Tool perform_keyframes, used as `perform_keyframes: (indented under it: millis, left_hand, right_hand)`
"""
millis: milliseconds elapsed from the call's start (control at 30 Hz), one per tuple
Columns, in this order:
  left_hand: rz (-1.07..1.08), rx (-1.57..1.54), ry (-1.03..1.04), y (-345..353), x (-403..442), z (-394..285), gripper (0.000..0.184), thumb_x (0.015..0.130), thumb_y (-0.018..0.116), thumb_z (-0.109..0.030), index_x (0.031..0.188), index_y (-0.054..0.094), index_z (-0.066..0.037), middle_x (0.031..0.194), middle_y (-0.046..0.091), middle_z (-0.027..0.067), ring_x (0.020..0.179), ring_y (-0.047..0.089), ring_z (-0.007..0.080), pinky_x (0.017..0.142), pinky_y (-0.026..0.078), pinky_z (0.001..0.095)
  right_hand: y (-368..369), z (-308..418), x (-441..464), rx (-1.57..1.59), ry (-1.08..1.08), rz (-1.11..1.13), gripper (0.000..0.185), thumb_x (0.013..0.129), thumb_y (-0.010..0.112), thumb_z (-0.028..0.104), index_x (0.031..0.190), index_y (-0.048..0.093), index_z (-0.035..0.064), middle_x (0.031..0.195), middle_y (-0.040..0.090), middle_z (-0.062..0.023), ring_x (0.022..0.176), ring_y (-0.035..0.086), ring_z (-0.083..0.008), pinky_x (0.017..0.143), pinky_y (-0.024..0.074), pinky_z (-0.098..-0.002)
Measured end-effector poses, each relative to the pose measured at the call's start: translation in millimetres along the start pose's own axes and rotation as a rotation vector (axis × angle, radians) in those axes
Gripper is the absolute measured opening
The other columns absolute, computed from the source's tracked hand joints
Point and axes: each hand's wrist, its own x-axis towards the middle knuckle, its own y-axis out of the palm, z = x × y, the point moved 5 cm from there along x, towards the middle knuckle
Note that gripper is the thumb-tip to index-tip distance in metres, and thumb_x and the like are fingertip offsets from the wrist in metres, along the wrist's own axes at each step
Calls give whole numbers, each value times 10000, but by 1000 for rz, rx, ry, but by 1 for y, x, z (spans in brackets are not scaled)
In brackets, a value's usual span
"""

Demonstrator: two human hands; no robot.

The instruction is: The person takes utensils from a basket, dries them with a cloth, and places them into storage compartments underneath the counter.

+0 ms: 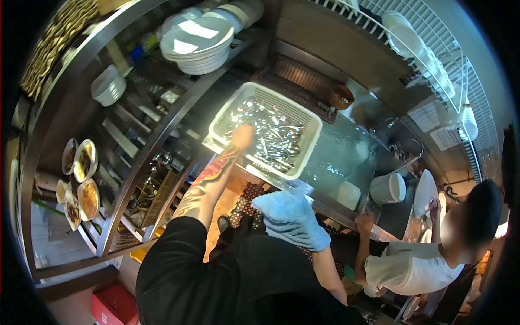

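Note:
A white perforated plastic basket [312, 142] stands on the steel counter, with a heap of shiny metal cutlery [273, 138] in it. My left hand [244, 136], at the end of a tattooed forearm, reaches over the basket's near side to the heap. Its fingers look curled against the cutlery, but glare hides which piece they hold, if any. A light blue towel [290, 216] covers my right hand, close to my body and just short of the counter edge. The towel is bunched over the hand, so the fingers under it are hidden.
Right of the basket is a water-filled sink [338, 157], then a white bucket [388, 188]. A co-worker [417, 265] stands at right holding a white plate [425, 192]. Stacked bowls [197, 46] sit on the left shelf; food dishes [85, 161] stand below. A wire rack [433, 32] hangs above.

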Motion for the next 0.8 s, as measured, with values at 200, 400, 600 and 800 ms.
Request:
perform_keyframes:
  millis: [200, 400, 600, 800]
  left_hand:
    - [274, 394, 221, 13, 29, -26, 254, 859, 676, -233, 1051, 748, -83, 1194, 606, 138, 1136, 620, 320, 907, 554, 461]
    - [343, 557, 511, 7, 15, -27, 116, 813, 667, -197, 881, 747, -148, 1109, 605, 66, 1128, 564, 262, 831, 543, 445]
    - [11, 294, 403, -31, 16, -27, 67, 810, 698, -194, 847, 733, -150, 803, 685, 38, 933, 659, 253, 784, 523, 414]
    - [-1, -451, 1, -121, -14, -99, 194, 864, 785, -269, 929, 769, -86, 783, 738, 83, 714, 697, 176, 669, 527, 325]
  right_hand:
    - [-11, -25, -53, 578, 407, -29, 340, 941, 694, 297, 1156, 664, 36, 1059, 650, -89, 1040, 597, -197, 956, 491, -378]
    - [17, -70, -115, 1213, 755, -148, 216, 891, 773, 111, 1080, 723, 20, 1103, 694, -103, 1212, 591, -186, 1030, 473, -417]
    - [-5, -49, -55, 687, 223, -9, 554, 777, 736, -118, 1303, 625, 12, 1027, 726, -127, 1131, 641, -209, 1010, 490, -344]
    - [-29, -29, 18, 784, 366, -103, 397, 621, 779, -27, 1002, 677, 17, 924, 710, -104, 873, 658, -219, 798, 515, -387]
